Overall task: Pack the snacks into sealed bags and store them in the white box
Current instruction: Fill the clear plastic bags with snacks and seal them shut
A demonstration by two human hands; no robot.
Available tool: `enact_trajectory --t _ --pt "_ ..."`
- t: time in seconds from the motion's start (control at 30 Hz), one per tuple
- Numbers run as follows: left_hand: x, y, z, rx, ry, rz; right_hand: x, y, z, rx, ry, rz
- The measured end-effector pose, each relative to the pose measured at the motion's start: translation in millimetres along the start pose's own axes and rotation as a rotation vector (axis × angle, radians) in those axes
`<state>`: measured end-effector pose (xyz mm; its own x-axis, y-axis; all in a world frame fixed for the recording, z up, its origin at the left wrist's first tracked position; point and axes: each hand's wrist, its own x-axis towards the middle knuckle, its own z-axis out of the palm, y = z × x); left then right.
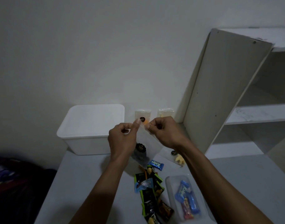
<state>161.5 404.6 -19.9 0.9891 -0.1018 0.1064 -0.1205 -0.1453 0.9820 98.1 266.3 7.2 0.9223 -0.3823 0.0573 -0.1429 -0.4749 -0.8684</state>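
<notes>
I hold a clear zip bag (148,143) up above the table. My left hand (122,136) pinches its top edge on the left, and my right hand (164,131) pinches the top edge on the right. The white box (90,128) stands with its lid on at the back left of the table. A heap of small snack packets (150,189), green, black and blue, lies under my arms. A second clear bag (185,196) holding blue and red snack bars lies flat at the right.
Two clear bags (142,116) (165,112) of snacks lean against the wall behind my hands. A dark-lidded packet (140,152) and a bag of yellow pieces (179,159) lie on the table. A white shelf unit (235,97) stands at the right. Dark cloth (14,180) lies at the left.
</notes>
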Motion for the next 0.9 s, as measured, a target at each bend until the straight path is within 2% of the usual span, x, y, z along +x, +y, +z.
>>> enact_trajectory --t 0.17,0.47,0.63,0.77,0.9 --pt "-10 10 3 -0.014 -0.045 -0.133 2 5 12 0.017 -0.014 -0.004" --pt "-6 17 6 -0.135 -0.029 -0.229 -5 14 17 0.094 0.032 0.028" --pt "-1 14 3 -0.129 0.016 -0.274 -12 22 27 0.104 0.053 0.05" --pt "-5 16 3 -0.085 -0.013 -0.296 -10 19 36 0.049 0.131 -0.01" --pt "-10 16 3 -0.081 -0.026 -0.368 -8 20 42 0.087 0.128 0.033"
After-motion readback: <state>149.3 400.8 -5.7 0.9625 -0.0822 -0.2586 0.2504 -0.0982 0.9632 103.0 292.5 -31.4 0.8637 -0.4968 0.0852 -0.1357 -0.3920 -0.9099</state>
